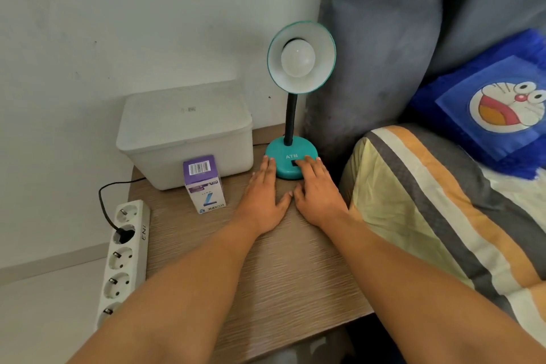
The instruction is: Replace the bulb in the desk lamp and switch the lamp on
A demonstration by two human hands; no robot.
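Note:
A teal desk lamp stands at the back of the wooden bedside table (266,275). Its round base (283,156) carries white letters, and a black gooseneck holds up the shade (301,57). A white bulb (297,58) sits in the shade, unlit. My left hand (264,195) lies flat on the table, fingertips touching the base's left edge. My right hand (316,189) rests flat too, its fingers lying over the black switch on the base's front. A purple and white bulb box (204,185) stands upright left of my left hand.
A white lidded plastic box (183,133) fills the table's back left. A white power strip (125,257) leans at the table's left edge with a black plug in it. A grey padded headboard (384,53), a striped pillow (443,216) and a blue cartoon cushion (496,109) lie right.

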